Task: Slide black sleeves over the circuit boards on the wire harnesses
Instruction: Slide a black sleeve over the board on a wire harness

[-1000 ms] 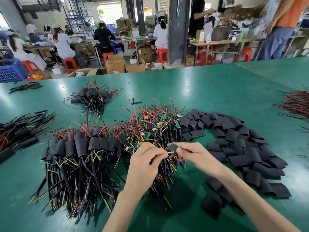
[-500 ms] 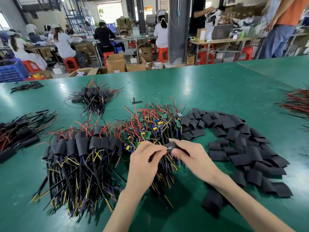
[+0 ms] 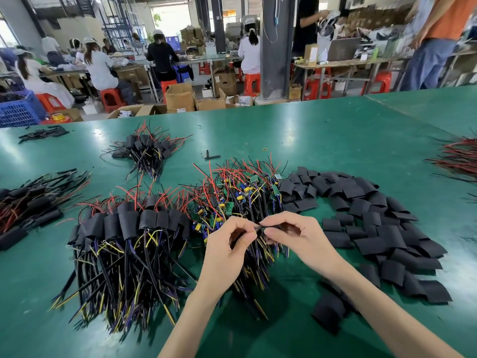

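Just above the middle pile of bare wire harnesses (image 3: 240, 195) with green circuit boards, my two hands meet. My right hand (image 3: 296, 235) grips a black sleeve (image 3: 281, 225), mostly hidden under its fingers. My left hand (image 3: 229, 244) pinches the wire ends of a harness (image 3: 255, 228) at the sleeve's mouth. A heap of loose black sleeves (image 3: 374, 223) lies to the right. A row of sleeved harnesses (image 3: 129, 223) lies to the left.
The green table (image 3: 335, 135) also holds a sleeved bundle (image 3: 147, 148) at the back, dark bundles (image 3: 28, 202) at the far left, red wires (image 3: 459, 158) at the right edge and a small black piece (image 3: 210, 155). People work at benches beyond.
My hands have drawn a little closer together and slightly up the pile. More of the sleeve is covered by my right fingers, and the ring terminal seen earlier at its mouth is out of sight.
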